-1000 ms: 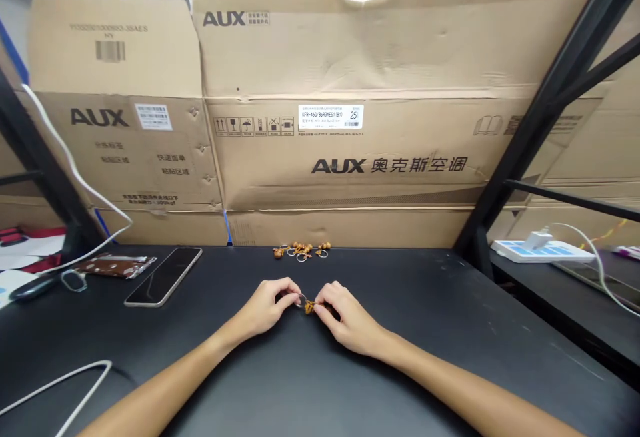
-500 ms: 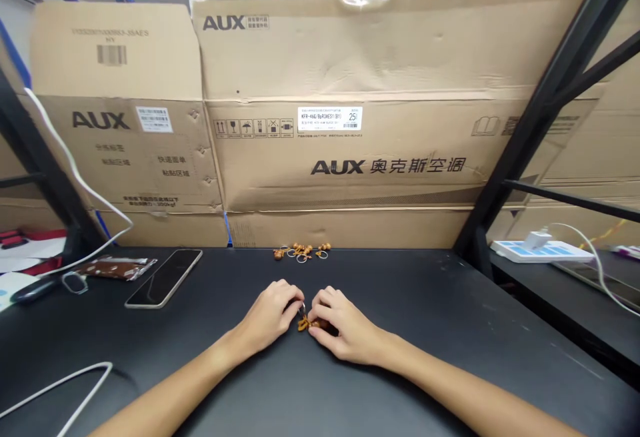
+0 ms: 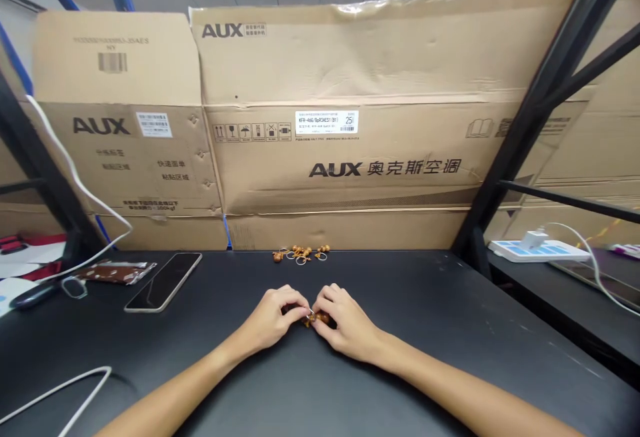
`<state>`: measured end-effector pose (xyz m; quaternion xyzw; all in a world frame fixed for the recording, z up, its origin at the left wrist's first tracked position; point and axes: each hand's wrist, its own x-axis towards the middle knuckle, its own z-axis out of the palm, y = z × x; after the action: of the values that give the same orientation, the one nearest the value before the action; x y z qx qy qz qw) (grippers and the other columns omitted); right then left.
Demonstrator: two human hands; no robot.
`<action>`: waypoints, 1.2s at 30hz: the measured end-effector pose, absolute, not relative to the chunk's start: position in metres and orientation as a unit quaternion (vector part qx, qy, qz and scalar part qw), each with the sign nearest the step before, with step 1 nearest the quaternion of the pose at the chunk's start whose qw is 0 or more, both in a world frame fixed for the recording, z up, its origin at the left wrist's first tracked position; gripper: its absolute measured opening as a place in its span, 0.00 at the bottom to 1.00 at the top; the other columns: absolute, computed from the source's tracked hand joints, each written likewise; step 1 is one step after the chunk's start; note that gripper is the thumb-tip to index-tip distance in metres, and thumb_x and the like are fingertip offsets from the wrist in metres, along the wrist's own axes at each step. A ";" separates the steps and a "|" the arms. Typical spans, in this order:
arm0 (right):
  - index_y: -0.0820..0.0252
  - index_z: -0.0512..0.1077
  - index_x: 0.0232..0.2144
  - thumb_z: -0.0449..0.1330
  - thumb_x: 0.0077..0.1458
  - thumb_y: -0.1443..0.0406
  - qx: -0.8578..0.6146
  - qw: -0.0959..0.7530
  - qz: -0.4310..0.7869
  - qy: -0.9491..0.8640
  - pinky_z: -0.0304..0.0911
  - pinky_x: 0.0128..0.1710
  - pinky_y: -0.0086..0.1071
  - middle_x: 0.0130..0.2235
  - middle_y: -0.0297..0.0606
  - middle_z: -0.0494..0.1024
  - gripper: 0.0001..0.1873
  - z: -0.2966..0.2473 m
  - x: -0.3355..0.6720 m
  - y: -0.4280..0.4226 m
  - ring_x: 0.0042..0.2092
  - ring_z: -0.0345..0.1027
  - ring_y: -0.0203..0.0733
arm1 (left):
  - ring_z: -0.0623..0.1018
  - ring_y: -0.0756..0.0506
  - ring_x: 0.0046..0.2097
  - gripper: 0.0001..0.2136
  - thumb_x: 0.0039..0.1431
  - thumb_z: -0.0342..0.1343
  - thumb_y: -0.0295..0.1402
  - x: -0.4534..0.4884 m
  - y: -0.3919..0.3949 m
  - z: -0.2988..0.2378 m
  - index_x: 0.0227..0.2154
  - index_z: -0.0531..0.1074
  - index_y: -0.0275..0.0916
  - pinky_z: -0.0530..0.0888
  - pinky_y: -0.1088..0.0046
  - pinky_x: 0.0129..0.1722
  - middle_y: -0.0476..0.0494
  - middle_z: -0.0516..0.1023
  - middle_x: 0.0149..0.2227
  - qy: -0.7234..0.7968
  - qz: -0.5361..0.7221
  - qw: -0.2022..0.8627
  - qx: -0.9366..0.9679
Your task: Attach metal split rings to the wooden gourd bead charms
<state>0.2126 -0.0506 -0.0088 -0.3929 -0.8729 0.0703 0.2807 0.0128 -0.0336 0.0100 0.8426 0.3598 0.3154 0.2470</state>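
A keychain point(image 3: 323, 318) with brown beads and an orange-brown cord is between my two hands, low over the black tabletop. My left hand point(image 3: 273, 317) pinches its small metal ring point(image 3: 311, 313) between thumb and forefinger. From the other side, my right hand point(image 3: 347, 324) curls around the beaded end, thumb and fingertips closed on it near the ring. Fingers cover part of the cord and beads. Beyond my hands, near the cardboard, lies a small group of similar keychains point(image 3: 301, 252) with metal rings.
A phone point(image 3: 164, 282) lies at left beside a brown wrapped packet point(image 3: 117, 271). White cables cross the left side. Large cardboard boxes point(image 3: 380, 90) stand along the back edge. At right are a black metal frame point(image 3: 520, 117) and a white power strip point(image 3: 537, 251).
My left hand has moved slightly right, so the fingertips of both hands now meet at the ring. The cord has been drawn up closer to the fingers.
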 end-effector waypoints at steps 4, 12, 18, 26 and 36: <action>0.58 0.68 0.31 0.56 0.56 0.68 -0.404 0.282 0.056 -0.869 0.56 0.36 0.34 0.34 0.35 0.70 0.02 -0.010 0.213 -0.049 0.36 0.59 0.40 | 0.73 0.49 0.32 0.07 0.60 0.55 0.32 0.014 -0.034 0.010 0.29 0.77 0.40 0.67 0.76 0.34 0.50 0.77 0.29 0.353 0.297 0.243 0.854; 0.58 0.67 0.30 0.56 0.56 0.67 -0.431 0.296 0.034 -0.852 0.56 0.35 0.34 0.32 0.36 0.71 0.02 -0.014 0.212 -0.047 0.35 0.60 0.41 | 0.75 0.48 0.35 0.10 0.63 0.50 0.32 0.016 -0.039 0.010 0.39 0.77 0.43 0.68 0.75 0.38 0.49 0.79 0.34 0.351 0.283 0.207 0.869; 0.58 0.64 0.28 0.57 0.52 0.70 -0.444 0.293 0.036 -0.846 0.56 0.35 0.33 0.32 0.36 0.70 0.04 -0.013 0.212 -0.047 0.35 0.60 0.41 | 0.74 0.46 0.39 0.14 0.61 0.55 0.36 0.016 -0.042 0.010 0.49 0.72 0.44 0.69 0.72 0.42 0.47 0.78 0.37 0.321 0.266 0.178 0.891; 0.59 0.64 0.29 0.57 0.53 0.70 -0.444 0.280 0.035 -0.850 0.55 0.35 0.34 0.32 0.36 0.69 0.04 -0.012 0.212 -0.047 0.35 0.59 0.41 | 0.73 0.46 0.39 0.14 0.62 0.54 0.35 0.016 -0.043 0.006 0.49 0.72 0.43 0.70 0.70 0.41 0.45 0.78 0.38 0.308 0.269 0.145 0.901; 0.58 0.62 0.28 0.56 0.52 0.70 -0.448 0.291 0.038 -0.844 0.55 0.34 0.34 0.32 0.36 0.69 0.05 -0.013 0.211 -0.047 0.34 0.59 0.41 | 0.72 0.44 0.39 0.13 0.61 0.52 0.32 0.018 -0.045 0.004 0.48 0.70 0.41 0.71 0.68 0.41 0.43 0.76 0.38 0.309 0.260 0.090 0.910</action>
<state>0.2112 -0.0472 -0.0127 -0.4485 -0.8444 0.0378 0.2906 0.0179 -0.0455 0.0044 0.9101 0.3095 0.2605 0.0903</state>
